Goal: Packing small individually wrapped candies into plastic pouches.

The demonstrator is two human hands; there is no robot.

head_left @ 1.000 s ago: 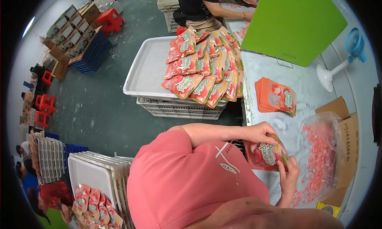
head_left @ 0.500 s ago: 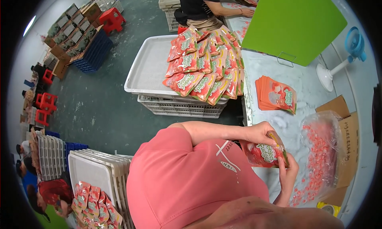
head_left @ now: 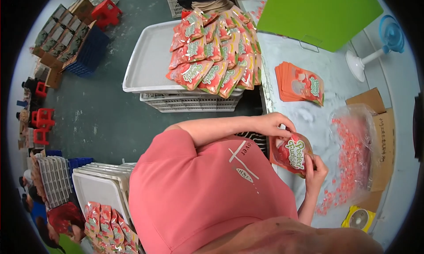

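Note:
A red candy pouch with a glossy printed front is held between my two hands, over the near edge of the table. My left hand grips the pouch's upper edge between thumb and fingers. On its right edge, my right hand pinches the pouch, thumb on the printed front; the fingers behind it are partly hidden. Beyond my left hand lies a fanned stack of flat pouches. Small wrapped pink candies spill from a clear plastic bag in an open carton, to the right of my hands.
Plump pouches cover part of a white tray on stacked crates at left. A green board, a blue-topped white stand and a yellow device with a round pan are on the table. More stacked trays stand behind me.
The pouch has turned so its printed front shows flatter. My left hand has shifted from its upper right corner to the left along the upper edge. The whole view has shifted slightly.

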